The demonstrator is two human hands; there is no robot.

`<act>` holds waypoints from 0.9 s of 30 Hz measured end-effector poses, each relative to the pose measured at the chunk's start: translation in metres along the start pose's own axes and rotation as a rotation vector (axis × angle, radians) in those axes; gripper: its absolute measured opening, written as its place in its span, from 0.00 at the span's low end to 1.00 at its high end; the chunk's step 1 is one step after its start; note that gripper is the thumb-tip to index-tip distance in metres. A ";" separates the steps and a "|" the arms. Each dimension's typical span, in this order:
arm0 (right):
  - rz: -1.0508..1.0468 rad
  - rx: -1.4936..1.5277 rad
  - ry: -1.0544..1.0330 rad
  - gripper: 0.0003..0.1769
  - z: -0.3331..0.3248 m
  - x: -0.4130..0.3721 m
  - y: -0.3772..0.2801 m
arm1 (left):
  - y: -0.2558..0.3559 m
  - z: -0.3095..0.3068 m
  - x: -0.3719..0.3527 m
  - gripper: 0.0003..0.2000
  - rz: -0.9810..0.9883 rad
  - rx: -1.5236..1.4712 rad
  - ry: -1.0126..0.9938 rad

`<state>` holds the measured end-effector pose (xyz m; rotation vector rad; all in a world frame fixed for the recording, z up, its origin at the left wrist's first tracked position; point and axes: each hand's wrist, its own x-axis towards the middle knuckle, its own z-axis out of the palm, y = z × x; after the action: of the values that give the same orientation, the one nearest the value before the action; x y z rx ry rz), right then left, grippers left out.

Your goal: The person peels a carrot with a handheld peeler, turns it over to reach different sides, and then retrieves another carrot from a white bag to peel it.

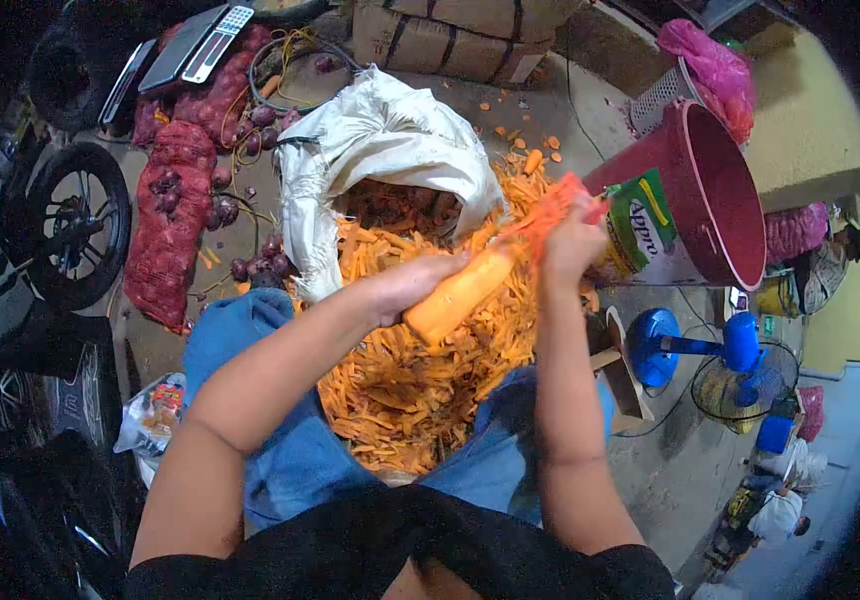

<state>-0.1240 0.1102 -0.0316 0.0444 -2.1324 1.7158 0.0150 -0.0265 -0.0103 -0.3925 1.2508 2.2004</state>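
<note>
My left hand (412,287) is closed around the near end of a thick, peeled carrot (462,298), which slants up to the right. Beside the carrot's far end, my right hand (572,245) grips a red-orange tool (552,212) that looks like a peeler. Motion blurs it, so its blade cannot be made out. A big heap of orange carrot peelings (400,390) lies beneath both hands and between my knees. Behind it, a white woven sack (390,130) gapes toward me, with peelings at its mouth and dark contents inside.
On the right stands a large dark red bucket (715,190) with a green-and-white packet (640,225) against it. A blue fan (740,345) is farther right. Red net bags of onions (172,230) and a motorbike wheel (78,225) are at left. Several people are at the far lower right.
</note>
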 end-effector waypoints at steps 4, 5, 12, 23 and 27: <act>0.090 -0.016 0.179 0.13 -0.017 0.022 0.000 | 0.004 -0.001 -0.007 0.20 -0.031 -0.103 -0.032; 0.172 0.158 0.187 0.13 -0.017 0.022 0.000 | 0.004 -0.003 -0.006 0.20 -0.028 -0.103 -0.029; 0.093 0.125 -0.356 0.10 0.004 -0.063 -0.080 | 0.003 -0.009 0.006 0.18 0.054 -0.388 0.083; -0.007 -0.143 0.205 0.12 -0.024 0.028 0.007 | 0.008 0.003 -0.018 0.18 0.131 0.045 -0.024; 0.180 0.188 -0.013 0.12 -0.016 0.004 -0.030 | 0.010 -0.004 -0.013 0.18 0.055 -0.200 -0.005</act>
<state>-0.1149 0.1193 -0.0001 -0.0864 -2.0303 2.0208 0.0191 -0.0377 0.0007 -0.4349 1.0531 2.3808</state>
